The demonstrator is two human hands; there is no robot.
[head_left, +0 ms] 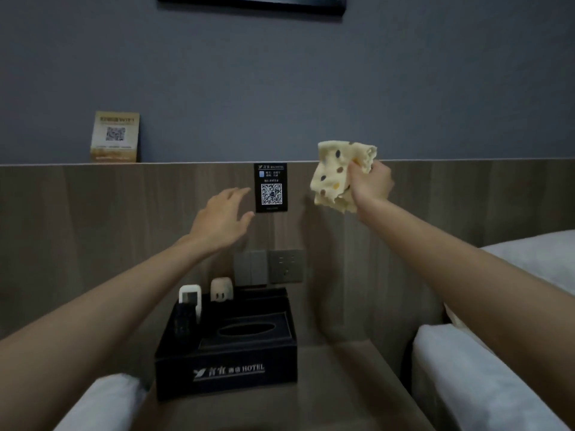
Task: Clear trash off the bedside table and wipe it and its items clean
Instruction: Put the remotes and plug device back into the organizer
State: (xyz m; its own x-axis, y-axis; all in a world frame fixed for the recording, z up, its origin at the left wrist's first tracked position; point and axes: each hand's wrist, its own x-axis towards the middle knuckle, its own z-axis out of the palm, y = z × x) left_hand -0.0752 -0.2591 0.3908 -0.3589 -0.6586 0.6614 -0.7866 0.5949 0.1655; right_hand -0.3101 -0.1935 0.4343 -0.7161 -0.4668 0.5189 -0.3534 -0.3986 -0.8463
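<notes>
**Edges and room.** The right hand is raised in front of the wooden headboard panel, level with the panel's top ledge. Grey wall lies above the grip. The bedside table lies far below it, hemmed in by a mattress edge on the left and another on the right. A strip of tabletop shows between the black organiser box and the right mattress.

**Grip.** The right hand is clenched around a bunched cream cloth with dark and tan spots. The cloth spills up and to the left of the fist, its lower corner hanging free. The left hand is released, fingers straight and spread, holding nothing.

**Things relative to the grip.**
- The black QR card on the panel is left of the cloth, between the two hands. The left fingertips are just beside its left edge.
- The wall switch and socket are below and left of the grip.
- The organiser box stands on the table, well below and left. It holds a white remote and a beige item in its rear compartments.
- The gold WiFi card stands on the ledge, far left.

**Hidden or unclear.**
- Whether the left fingers touch the QR card cannot be told.
- The beige item is too dim to identify.
- The picture frame is cut off at the top.
- The table's front edge is out of view.
</notes>
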